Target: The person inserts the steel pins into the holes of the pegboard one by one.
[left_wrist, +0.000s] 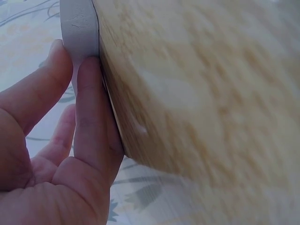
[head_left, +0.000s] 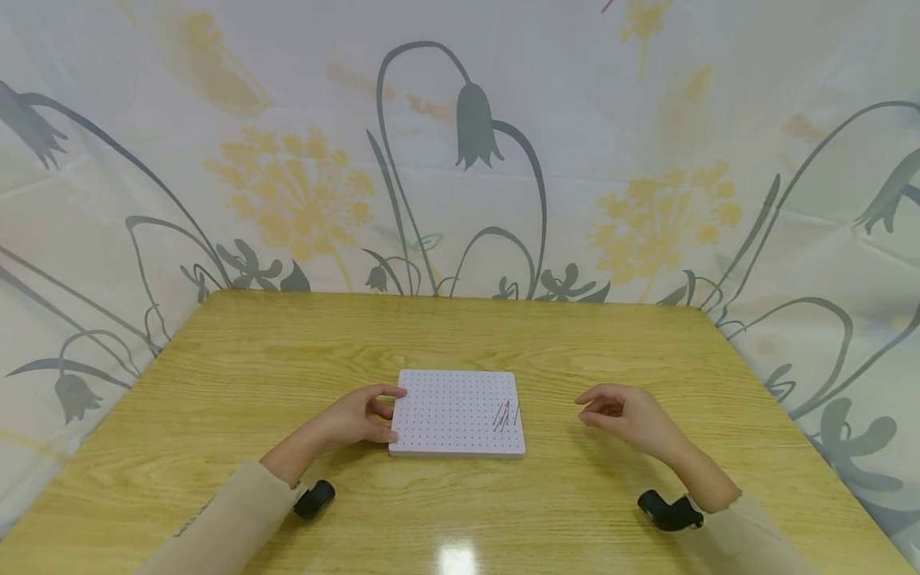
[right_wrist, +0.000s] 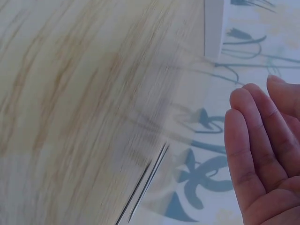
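Here, the wooden surface [head_left: 611, 339] spreads beneath both grips, and a pale cloth [head_left: 561, 72] with grey and yellow flowers hangs beyond them. The left grip [head_left: 355, 418] is grasping the left edge of the white pegboard [head_left: 449, 411], whose long axis runs sideways, toward the right grip [head_left: 630, 413]. This one is released, with fingers loosely bent. On the board's side nearer to it are several thin rods [head_left: 505, 415], which slant forward and slightly rightward.
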A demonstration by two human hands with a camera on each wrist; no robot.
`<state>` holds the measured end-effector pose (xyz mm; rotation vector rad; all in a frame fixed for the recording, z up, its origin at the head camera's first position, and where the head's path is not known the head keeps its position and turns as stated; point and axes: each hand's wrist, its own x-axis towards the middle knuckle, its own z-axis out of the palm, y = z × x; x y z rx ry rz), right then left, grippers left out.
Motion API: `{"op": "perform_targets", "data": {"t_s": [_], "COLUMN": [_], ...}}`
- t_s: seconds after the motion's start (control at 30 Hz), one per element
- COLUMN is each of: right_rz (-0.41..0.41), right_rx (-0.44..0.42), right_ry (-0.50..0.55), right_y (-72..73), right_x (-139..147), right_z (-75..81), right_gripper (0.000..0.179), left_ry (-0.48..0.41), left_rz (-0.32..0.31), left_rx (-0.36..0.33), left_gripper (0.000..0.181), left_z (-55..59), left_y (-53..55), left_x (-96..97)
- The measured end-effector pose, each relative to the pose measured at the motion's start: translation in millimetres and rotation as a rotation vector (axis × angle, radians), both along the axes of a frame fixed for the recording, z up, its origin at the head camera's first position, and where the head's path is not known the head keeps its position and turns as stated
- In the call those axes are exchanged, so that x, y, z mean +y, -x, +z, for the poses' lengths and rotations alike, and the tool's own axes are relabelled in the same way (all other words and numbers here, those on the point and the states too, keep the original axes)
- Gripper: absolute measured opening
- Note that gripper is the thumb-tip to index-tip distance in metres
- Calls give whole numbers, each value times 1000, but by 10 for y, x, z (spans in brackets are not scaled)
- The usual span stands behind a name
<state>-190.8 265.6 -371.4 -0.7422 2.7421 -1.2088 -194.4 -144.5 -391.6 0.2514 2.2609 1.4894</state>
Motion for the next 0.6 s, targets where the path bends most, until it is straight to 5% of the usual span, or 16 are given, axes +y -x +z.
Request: {"op": "perform_targets", "data": {"t_s": [0.6], "right_rz": [-80], "right_rx": [26], "right_ry": [-56], "right_y": [29], "right_x": [304], "right_z": [-42], "right_gripper": [21], "left_ry": [-9], "left_rz": [-5], "left_rx": [6], "left_gripper": [65], "left_z": [-13], "left_y": [0], "left_x": [1]}}
